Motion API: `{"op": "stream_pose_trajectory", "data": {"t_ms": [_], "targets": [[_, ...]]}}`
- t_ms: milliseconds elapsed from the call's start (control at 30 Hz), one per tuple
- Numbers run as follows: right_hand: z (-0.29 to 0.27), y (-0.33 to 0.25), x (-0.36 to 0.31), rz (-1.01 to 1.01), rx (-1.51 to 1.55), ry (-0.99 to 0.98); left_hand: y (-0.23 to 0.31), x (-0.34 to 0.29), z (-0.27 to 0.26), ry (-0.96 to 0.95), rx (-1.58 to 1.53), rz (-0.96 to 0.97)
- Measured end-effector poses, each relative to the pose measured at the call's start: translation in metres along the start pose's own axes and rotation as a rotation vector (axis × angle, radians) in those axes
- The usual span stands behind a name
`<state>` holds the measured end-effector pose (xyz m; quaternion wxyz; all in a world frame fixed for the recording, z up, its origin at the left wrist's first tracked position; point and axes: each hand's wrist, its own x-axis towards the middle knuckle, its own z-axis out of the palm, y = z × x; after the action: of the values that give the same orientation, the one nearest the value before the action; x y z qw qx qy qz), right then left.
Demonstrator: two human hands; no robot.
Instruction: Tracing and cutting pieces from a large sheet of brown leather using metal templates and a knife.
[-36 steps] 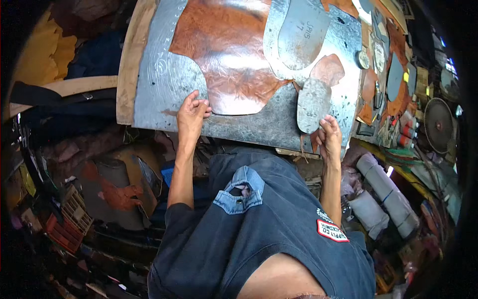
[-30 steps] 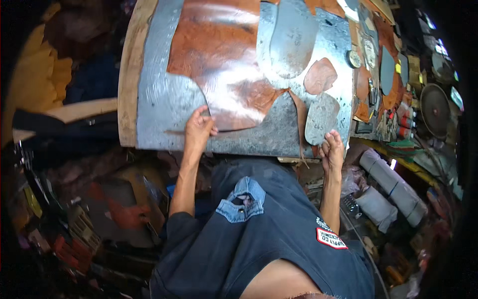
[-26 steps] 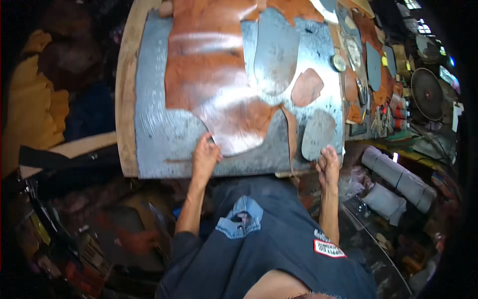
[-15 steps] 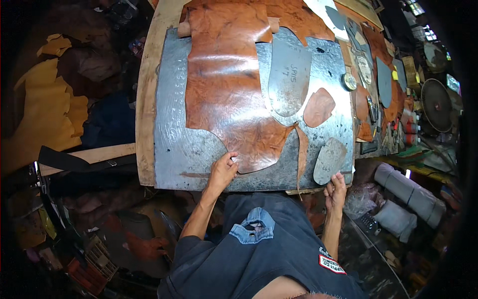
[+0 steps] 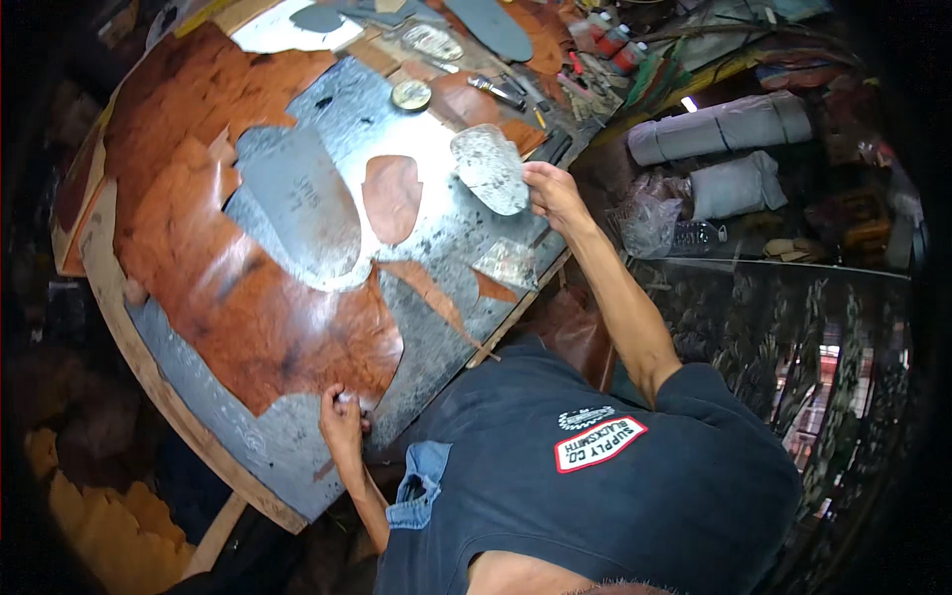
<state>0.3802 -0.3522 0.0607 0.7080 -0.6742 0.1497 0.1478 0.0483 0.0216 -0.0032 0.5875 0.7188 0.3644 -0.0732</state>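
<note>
My right hand (image 5: 557, 198) pinches the edge of a flat grey rounded template (image 5: 490, 169), mottled with dark specks, over the right part of the metal-topped table. At the near edge of a large brown leather hide (image 5: 268, 342) is my left hand (image 5: 343, 426), its fingers curled closed. A small pale spot shows at its fingertips, but what they hold is unclear. A bigger grey sole-shaped template (image 5: 302, 208) lies against a cutout in the hide. Beside it rests a small brown leather piece (image 5: 393, 198). A narrow leather strip (image 5: 436, 297) reaches the table's near edge.
A round tin (image 5: 411, 95), a brush (image 5: 496, 91) and several small tools lie farther back. Clear plastic (image 5: 508, 264) sits near the table edge. Red-labelled bottles (image 5: 629, 58) stand at the back right. Wrapped rolls (image 5: 722, 129) are beyond the table on the right.
The view has swung to the right. My right hand has carried the small template away from the near table edge, uncovering clear plastic. My left hand stays at the hide's near edge.
</note>
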Motion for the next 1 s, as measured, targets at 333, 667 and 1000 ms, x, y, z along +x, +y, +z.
{"op": "stream_pose_trajectory", "data": {"t_ms": [333, 667, 1000], "targets": [[0.004, 0.012, 0.120, 0.069, -0.198, -0.064, -0.001, -0.013, 0.000, 0.000, -0.100, -0.119], [-0.011, -0.013, 0.168, -0.553, -0.980, 0.062, 0.017, -0.019, 0.029, 0.258, -0.171, -0.194], [-0.032, -0.017, 0.213, -0.649, -1.092, 0.018, 0.022, -0.025, 0.037, 0.320, -0.169, -0.201]]}}
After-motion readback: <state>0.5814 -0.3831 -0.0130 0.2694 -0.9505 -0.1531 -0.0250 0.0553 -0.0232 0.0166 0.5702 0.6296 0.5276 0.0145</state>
